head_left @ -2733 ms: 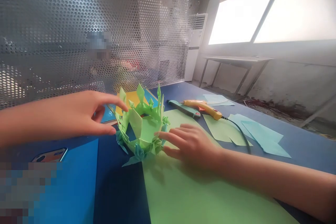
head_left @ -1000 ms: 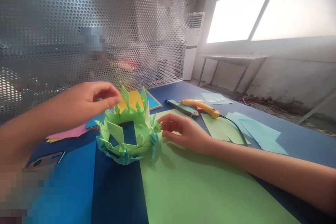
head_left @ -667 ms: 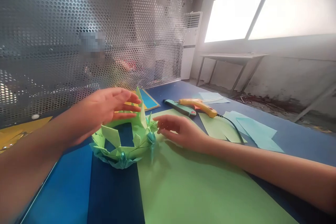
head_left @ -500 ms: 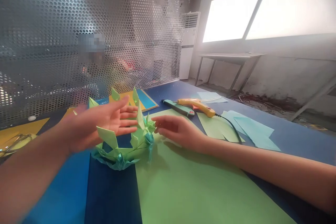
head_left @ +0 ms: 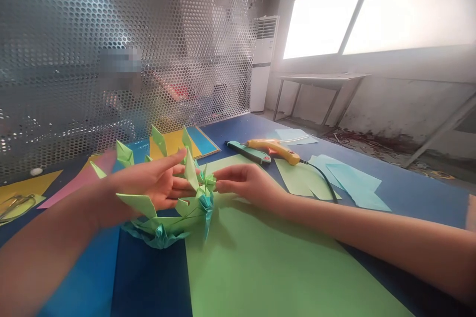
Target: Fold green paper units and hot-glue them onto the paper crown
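Observation:
A ring-shaped paper crown [head_left: 171, 221] with upright light green points and crumpled teal trim stands over the table's left middle. My left hand [head_left: 156, 181] reaches inside the ring, palm showing and fingers stretched out towards its right wall; the fingertips are partly hidden behind a green point. From outside, my right hand [head_left: 247, 183] pinches a small folded green paper flower [head_left: 209, 183] on the crown's right side. Under my right hand lies a large light green paper sheet [head_left: 267, 257].
A yellow glue gun [head_left: 277, 147] with a black cord lies beyond my right hand, beside a teal-handled cutter [head_left: 253, 152]. Pale blue paper pieces [head_left: 357, 183] rest at the right. Scissors [head_left: 15, 205] are at far left. A perforated metal screen [head_left: 148, 25] stands behind the table.
My left hand has gone lower and deeper inside the crown, its fingers nearer the right wall. The right hand has closed in on the flower. The crown has tilted slightly.

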`<action>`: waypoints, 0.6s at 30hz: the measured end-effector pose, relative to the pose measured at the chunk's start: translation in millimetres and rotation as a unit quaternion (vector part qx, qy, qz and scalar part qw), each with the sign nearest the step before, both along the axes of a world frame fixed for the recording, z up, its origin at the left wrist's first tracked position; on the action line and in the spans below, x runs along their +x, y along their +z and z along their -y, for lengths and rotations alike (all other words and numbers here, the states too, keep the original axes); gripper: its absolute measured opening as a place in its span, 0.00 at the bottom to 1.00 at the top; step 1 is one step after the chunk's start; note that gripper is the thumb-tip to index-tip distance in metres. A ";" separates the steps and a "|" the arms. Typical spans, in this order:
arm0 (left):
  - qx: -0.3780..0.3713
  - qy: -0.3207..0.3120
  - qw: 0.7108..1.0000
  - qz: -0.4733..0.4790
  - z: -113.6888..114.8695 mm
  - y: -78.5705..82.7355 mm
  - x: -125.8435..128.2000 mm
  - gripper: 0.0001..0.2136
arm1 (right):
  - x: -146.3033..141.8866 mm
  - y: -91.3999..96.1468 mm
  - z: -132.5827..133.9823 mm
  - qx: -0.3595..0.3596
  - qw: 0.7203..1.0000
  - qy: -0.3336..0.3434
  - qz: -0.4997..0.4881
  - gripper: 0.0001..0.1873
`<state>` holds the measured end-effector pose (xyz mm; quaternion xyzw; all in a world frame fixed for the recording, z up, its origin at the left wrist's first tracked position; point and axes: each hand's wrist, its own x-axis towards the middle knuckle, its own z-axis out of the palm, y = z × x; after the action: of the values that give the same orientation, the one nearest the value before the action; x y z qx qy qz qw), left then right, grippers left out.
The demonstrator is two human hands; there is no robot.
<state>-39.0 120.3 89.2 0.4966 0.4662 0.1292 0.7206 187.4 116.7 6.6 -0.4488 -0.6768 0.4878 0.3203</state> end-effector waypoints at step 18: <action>0.013 -0.021 0.998 0.050 -3.2 -4.5 -7.1 0.19 | 0.5 -3.5 2.7 -0.009 1.000 0.004 -0.019 0.13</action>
<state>-46.2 123.5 84.7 0.5084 0.4175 0.1448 0.7390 187.9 114.0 3.1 -0.4398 -0.6681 0.5034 0.3268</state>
